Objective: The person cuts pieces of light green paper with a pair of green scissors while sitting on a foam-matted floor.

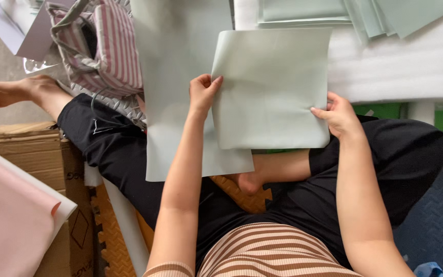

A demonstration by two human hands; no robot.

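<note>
While both hands pinch it, the pale green sheet [272, 88] spans centre frame, left hand [203, 93] and right hand [338, 115] gripping opposite side edges.

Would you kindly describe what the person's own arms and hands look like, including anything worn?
Both forearms are bare, and the left hand and right hand are ungloved, with no rings, watch or bracelets visible. A striped brown-and-cream ribbed sleeve cuff shows at the left upper arm.

The pale green sheet [272, 87] looks smooth and matt, the white foam pad [393, 66] finely ribbed.
</note>
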